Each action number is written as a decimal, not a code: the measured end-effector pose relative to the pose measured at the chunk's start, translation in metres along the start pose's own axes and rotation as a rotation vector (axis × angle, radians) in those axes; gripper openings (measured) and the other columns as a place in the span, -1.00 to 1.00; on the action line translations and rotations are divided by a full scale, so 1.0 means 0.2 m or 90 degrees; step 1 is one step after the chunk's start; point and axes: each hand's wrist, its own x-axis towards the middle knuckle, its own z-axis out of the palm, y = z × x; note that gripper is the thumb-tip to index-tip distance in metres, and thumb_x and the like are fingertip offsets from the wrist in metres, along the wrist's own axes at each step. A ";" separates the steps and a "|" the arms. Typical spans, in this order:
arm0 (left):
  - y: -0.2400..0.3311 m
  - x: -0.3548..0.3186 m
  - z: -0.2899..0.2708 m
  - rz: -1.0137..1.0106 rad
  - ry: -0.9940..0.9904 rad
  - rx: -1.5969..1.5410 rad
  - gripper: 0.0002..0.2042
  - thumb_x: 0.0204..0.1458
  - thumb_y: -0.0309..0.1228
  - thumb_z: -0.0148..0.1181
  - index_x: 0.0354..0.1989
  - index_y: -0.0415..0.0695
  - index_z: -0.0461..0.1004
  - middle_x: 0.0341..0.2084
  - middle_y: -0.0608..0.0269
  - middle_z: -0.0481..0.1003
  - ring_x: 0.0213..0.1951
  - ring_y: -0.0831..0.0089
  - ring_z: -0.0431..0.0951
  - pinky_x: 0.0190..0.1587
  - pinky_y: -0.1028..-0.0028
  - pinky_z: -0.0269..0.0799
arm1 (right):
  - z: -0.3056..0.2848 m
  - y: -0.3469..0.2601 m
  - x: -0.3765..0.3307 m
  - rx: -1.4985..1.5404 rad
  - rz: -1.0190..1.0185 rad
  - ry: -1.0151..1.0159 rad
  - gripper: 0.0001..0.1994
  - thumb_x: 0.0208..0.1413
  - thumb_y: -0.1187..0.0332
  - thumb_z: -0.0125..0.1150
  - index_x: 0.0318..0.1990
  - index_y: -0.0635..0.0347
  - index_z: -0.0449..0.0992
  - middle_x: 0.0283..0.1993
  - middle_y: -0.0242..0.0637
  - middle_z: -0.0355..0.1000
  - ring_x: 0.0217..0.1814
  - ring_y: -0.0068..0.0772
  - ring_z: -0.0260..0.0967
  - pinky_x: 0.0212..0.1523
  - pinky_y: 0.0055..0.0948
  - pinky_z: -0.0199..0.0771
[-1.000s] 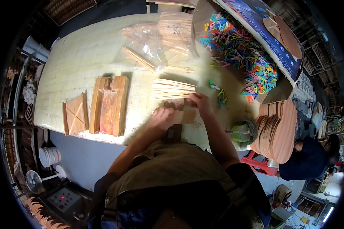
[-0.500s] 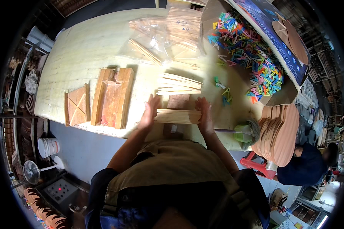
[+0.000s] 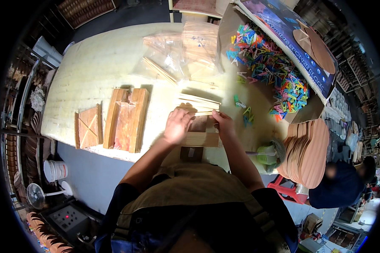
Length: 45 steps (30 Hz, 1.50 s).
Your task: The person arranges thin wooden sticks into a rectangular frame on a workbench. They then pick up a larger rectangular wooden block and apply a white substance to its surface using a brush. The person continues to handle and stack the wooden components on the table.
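Note:
My left hand is closed at the left end of a pale, thin wooden strip, its fingers curled over the near side of a loose pile of strips. The right end of that strip is pinched by my right hand; whether one strip or more is held I cannot tell. Between my wrists, closer to my body, lies a neat row of strips side by side. A brown block shows between the row and the pile, and a darker piece sticks out on the near side.
Left on the table are a channelled wooden block and a board with crossed strips. Bagged strips lie at the back. A carton of coloured clips stands right, above stacked curved wooden boards and a green cup. Someone works far right.
My hands have moved from the two ends of the near row, where they were open, away from me to the far pile, closing on a strip there. The whole view has shifted slightly.

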 end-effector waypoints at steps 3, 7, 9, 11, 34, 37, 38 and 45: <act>0.03 0.04 0.02 -0.008 -0.009 0.010 -0.80 -0.13 -0.49 0.24 -0.26 -0.14 0.56 -0.37 0.20 0.45 -0.24 0.21 0.45 -0.15 0.31 0.40 | -0.06 0.03 0.04 -0.004 0.015 -0.048 -0.76 0.03 0.21 0.32 -0.28 0.18 0.56 -0.45 -0.47 0.45 -0.49 -0.68 0.21 -0.48 -0.65 0.16; -0.06 -0.03 0.06 0.040 -0.039 -0.054 -0.83 -0.16 -0.53 0.27 -0.33 -0.13 0.59 -0.46 0.24 0.45 -0.32 0.24 0.46 -0.24 0.33 0.44 | -0.08 0.04 -0.02 -0.014 0.076 -0.075 -0.78 0.00 0.24 0.33 -0.28 0.17 0.55 -0.44 -0.47 0.45 -0.46 -0.67 0.26 -0.46 -0.64 0.18; -0.05 -0.05 0.05 0.011 -0.048 -0.071 -0.85 -0.17 -0.54 0.28 -0.35 -0.13 0.58 -0.44 0.23 0.46 -0.31 0.24 0.48 -0.21 0.32 0.45 | -0.07 0.02 -0.02 -0.008 0.089 -0.071 -0.76 -0.01 0.23 0.34 -0.27 0.17 0.55 -0.42 -0.47 0.45 -0.43 -0.66 0.29 -0.43 -0.63 0.20; -0.04 -0.05 0.04 -0.006 -0.049 -0.077 -0.87 -0.17 -0.55 0.28 -0.38 -0.13 0.58 -0.43 0.22 0.48 -0.29 0.23 0.49 -0.20 0.32 0.45 | -0.03 -0.03 -0.02 0.009 0.087 -0.058 -0.75 -0.01 0.21 0.35 -0.27 0.17 0.55 -0.40 -0.46 0.46 -0.42 -0.65 0.30 -0.40 -0.62 0.22; -0.02 -0.04 0.06 0.008 -0.053 -0.006 -0.81 -0.12 -0.51 0.12 -0.30 -0.12 0.58 -0.34 0.22 0.47 -0.22 0.21 0.47 -0.12 0.32 0.40 | -0.07 -0.01 0.05 0.026 0.055 -0.037 -0.82 0.01 0.23 0.32 -0.30 0.09 0.57 -0.48 -0.51 0.44 -0.47 -0.63 0.32 -0.45 -0.63 0.27; -0.01 -0.05 0.06 -0.001 -0.026 -0.021 -0.76 -0.15 -0.51 0.11 -0.26 -0.12 0.57 -0.31 0.22 0.46 -0.19 0.22 0.46 -0.09 0.31 0.38 | -0.06 -0.04 0.02 -0.035 0.109 -0.074 -0.78 0.04 0.22 0.29 -0.24 0.14 0.54 -0.40 -0.41 0.48 -0.40 -0.58 0.37 -0.40 -0.56 0.33; -0.01 -0.04 0.06 -0.009 -0.056 -0.009 -0.76 -0.14 -0.51 0.11 -0.24 -0.12 0.57 -0.30 0.22 0.46 -0.18 0.23 0.45 -0.08 0.31 0.38 | -0.06 -0.04 0.02 -0.037 0.111 -0.070 -0.79 0.05 0.22 0.28 -0.25 0.13 0.54 -0.39 -0.42 0.49 -0.39 -0.58 0.38 -0.38 -0.57 0.33; -0.01 -0.04 0.05 -0.003 -0.088 0.007 -0.75 -0.09 -0.52 0.15 -0.19 -0.12 0.57 -0.30 0.18 0.47 -0.20 0.19 0.46 -0.10 0.28 0.38 | 0.00 -0.08 0.07 0.061 0.088 -0.040 -0.83 0.05 0.22 0.29 -0.30 0.07 0.50 -0.35 -0.43 0.51 -0.34 -0.58 0.39 -0.32 -0.56 0.32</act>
